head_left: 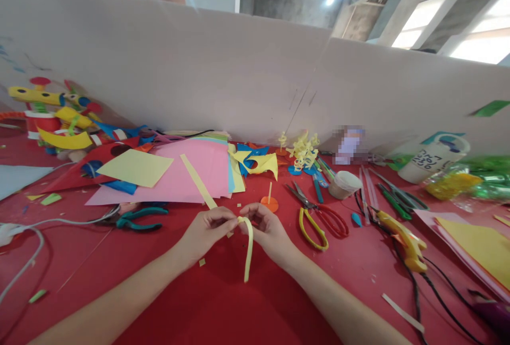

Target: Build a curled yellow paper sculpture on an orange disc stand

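Note:
My left hand (211, 233) is closed in a pinch on a pale yellow paper strip (249, 255), at a small fold or knot in it. One end of the strip hangs down in a curve between my hands. A long straight length (197, 181) of the same colour slants up and away behind my left fingers; whether it is the same piece I cannot tell. My right hand (269, 231) has its fingers curled in at the folded spot, closed against the strip, with the fingertips partly hidden. Just beyond it lies an orange disc (270, 204) with a short upright stick.
Teal-handled pliers (139, 218) lie to the left, scissors (316, 215) to the right. Pink sheets (191, 162) are stacked behind. A yellow glue gun (404, 239) with cables, a white cup (345, 184) and a white bottle (426, 160) stand or lie at right. Curled yellow paper pieces (303, 149) stand near the wall.

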Demonstrator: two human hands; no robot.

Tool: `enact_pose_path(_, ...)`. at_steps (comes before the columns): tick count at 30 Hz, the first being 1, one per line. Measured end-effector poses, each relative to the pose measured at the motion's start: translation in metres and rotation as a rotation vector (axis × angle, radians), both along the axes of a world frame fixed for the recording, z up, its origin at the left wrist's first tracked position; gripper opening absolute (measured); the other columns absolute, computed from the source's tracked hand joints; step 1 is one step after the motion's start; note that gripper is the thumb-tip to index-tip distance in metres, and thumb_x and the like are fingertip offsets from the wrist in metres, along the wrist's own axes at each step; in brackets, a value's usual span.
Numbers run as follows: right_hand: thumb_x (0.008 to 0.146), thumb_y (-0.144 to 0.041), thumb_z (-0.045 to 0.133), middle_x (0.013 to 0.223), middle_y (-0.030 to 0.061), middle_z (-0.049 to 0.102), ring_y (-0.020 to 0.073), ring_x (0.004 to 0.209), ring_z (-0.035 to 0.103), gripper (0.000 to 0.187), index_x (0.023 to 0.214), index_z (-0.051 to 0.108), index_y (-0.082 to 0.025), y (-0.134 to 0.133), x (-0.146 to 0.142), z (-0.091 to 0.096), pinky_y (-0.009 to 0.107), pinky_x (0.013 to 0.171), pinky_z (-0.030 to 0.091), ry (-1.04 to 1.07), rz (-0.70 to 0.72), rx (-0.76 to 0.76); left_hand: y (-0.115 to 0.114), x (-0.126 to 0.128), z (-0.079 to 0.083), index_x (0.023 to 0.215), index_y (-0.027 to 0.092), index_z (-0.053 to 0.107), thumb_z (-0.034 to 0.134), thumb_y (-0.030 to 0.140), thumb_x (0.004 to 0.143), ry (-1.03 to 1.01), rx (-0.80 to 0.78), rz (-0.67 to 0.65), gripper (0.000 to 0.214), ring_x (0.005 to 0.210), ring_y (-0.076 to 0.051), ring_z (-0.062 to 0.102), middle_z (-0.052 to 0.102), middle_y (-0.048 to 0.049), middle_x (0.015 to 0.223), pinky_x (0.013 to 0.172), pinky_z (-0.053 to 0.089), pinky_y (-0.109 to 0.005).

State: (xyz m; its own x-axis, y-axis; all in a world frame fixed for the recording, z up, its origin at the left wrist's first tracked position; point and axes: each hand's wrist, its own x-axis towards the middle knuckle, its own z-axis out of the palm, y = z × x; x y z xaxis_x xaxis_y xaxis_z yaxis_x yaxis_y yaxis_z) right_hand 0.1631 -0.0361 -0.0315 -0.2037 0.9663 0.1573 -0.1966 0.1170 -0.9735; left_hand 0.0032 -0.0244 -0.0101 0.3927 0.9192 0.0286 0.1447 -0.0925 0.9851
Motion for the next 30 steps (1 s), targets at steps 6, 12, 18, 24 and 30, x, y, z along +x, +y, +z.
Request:
enact_pose_path(6,0.068,-0.038,0.068,0.069,-0.0015,0.054,0.0116,0.067,0.052,0.023,0.074,0.056,-0.019,0.0035,0.0043,-0.0002,0.025,0.064,0.045,-0.016,0.034,-0.027,0.0018,-0.0012,-0.0015,0.07,0.017,0.065,0.058,0.031,0.076,0.072,0.099,-0.007,0.018,0.062,-0.013,0.052,0.055,0.0001,0.065,0.06,0.044,-0.025)
enact_pose_path(12,0.07,-0.038,0.066,0.068,-0.0023,0.056,0.0103,0.061,0.052,0.022,0.076,0.058,-0.018,0.0061,0.0058,-0.0048,0.025,0.06,0.045,-0.033,0.083,-0.062,0.0028,-0.0023,-0.0042,0.075,0.018,0.067,0.058,0.028,0.075,0.118,0.13,-0.037,0.013,0.066,-0.014,0.055,0.059,-0.0009,0.072,0.062,0.044,-0.025)
enact_pose_path(18,0.068,-0.038,0.067,0.058,-0.0039,0.052,0.0097,0.054,0.048,0.024,0.066,0.054,-0.018,0.0051,0.0037,-0.009,0.023,0.054,0.041,-0.092,0.016,-0.078,-0.001,-0.0004,-0.0028,0.067,0.018,0.06,0.052,0.021,0.077,0.311,0.316,0.026,0.013,0.066,-0.014,0.053,0.057,-0.0005,0.07,0.064,0.043,-0.026)
enact_pose_path(24,0.068,-0.044,0.066,0.056,-0.0037,0.051,0.0103,0.053,0.046,0.029,0.063,0.052,-0.018,0.0051,0.0054,-0.0006,0.024,0.054,0.039,-0.122,0.011,-0.098,-0.0018,0.0013,-0.0065,0.074,0.018,0.061,0.055,0.027,0.077,0.273,0.296,0.045,0.012,0.069,-0.014,0.055,0.058,-0.0012,0.075,0.065,0.045,-0.026)
enact_pose_path(30,0.062,-0.043,0.07,0.057,-0.0039,0.052,0.0099,0.054,0.046,0.031,0.062,0.052,-0.018,0.007,0.0047,-0.0057,0.023,0.055,0.04,-0.079,0.01,-0.14,-0.0005,0.0006,-0.009,0.069,0.018,0.062,0.054,0.025,0.078,0.282,0.313,0.053,0.014,0.067,-0.014,0.054,0.057,-0.0004,0.07,0.064,0.044,-0.026)
